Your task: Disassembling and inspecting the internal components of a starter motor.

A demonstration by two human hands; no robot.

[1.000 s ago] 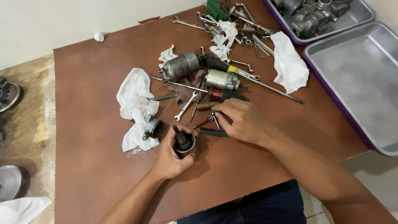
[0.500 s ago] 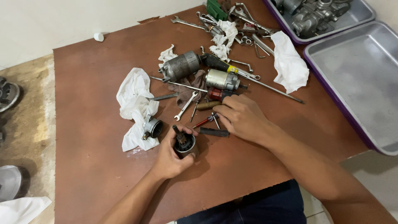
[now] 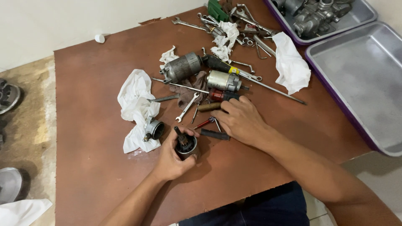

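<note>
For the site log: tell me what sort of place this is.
Likely a small repair bench for motor parts. A brown table is strewn with wrenches, a cylindrical motor body and rags, and a metal tray holds engine parts.

We see bare table (image 3: 96, 167) on the left and near side, open for a hand. The white rag (image 3: 136, 104) and a small housing (image 3: 154, 128) block the way just left of our left hand (image 3: 171, 157). Far of our right hand (image 3: 238, 121), motors (image 3: 182, 67), wrenches (image 3: 187, 107) and rods crowd the middle. To the right, bare wood runs to the empty tray (image 3: 360, 79).
</note>
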